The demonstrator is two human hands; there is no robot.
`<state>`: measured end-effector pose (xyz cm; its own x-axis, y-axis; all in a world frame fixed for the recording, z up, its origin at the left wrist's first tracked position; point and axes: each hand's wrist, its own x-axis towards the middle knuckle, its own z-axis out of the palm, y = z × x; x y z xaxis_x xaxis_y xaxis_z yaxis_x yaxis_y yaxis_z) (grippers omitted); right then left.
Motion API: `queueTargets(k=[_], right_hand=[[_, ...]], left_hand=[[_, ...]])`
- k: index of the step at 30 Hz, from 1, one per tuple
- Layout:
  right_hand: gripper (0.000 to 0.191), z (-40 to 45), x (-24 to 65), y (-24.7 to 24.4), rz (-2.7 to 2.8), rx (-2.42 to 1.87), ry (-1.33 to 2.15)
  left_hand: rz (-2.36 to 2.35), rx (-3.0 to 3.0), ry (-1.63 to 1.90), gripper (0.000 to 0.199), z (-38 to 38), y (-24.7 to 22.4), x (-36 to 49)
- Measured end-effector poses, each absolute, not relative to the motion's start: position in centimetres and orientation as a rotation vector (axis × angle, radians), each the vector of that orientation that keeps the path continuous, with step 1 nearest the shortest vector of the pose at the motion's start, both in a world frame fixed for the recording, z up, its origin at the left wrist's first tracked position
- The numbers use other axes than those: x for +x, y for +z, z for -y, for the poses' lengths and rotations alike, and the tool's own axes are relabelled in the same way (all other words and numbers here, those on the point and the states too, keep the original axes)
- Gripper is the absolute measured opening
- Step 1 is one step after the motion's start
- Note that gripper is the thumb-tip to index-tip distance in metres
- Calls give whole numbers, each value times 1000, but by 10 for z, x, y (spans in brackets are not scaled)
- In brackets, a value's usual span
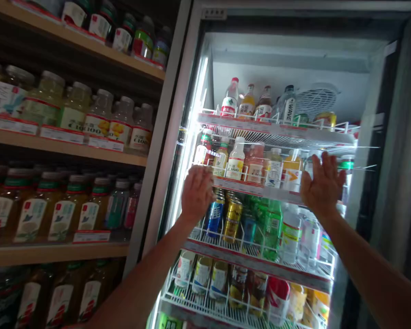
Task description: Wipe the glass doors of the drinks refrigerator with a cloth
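Note:
Both arms are raised in front of a lit drinks cooler [274, 50]. My left hand [197, 194] holds nothing; its slightly bent, softly blurred fingers point up near the cooler's left side. Closest to it are a white-capped C100 bottle [235, 160] and a green-capped bottle [202, 148] on the second shelf. At the right end of that shelf, my right hand [324, 185] is empty with fingers spread. An orange-labelled bottle [292, 172] stands just left of it. Whether either hand touches glass, I cannot tell.
Blue cans [214, 217], gold cans [233, 221] and green bottles [272, 228] fill the third shelf. More cans and cups stand on the rack [222, 308] below. On the left, wooden shelves [68, 148] hold rows of bottles, beside the cooler's metal frame [166, 151].

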<state>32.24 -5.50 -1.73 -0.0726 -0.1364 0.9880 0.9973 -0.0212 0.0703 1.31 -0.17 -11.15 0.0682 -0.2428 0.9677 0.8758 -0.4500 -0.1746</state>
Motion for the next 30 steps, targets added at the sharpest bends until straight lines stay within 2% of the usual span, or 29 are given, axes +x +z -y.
queueTargets(k=[3, 9, 15, 21, 27, 30], right_hand=[[54, 56, 320, -16, 1132, -1099, -1343], [52, 59, 322, -21, 1173, -1104, -1323], [54, 57, 324, -44, 1160, -1107, -1351], [53, 55, 322, -58, 1147, -1156, -1317], [50, 62, 317, -60, 1162, -1202, -1277], [51, 63, 316, -60, 1158, -1224, -1265]], left_hand=[[756, -1309, -1667, 45, 0, -105, 8], [442, -1620, -1276, 39, 14, -129, 52], [727, -1398, -1617, 43, 4, -118, 6], [373, -1680, -1250, 44, 14, -142, 40], [596, -1544, -1538, 51, 12, -128, 35], [412, -1689, -1318, 52, 15, -143, 51]])
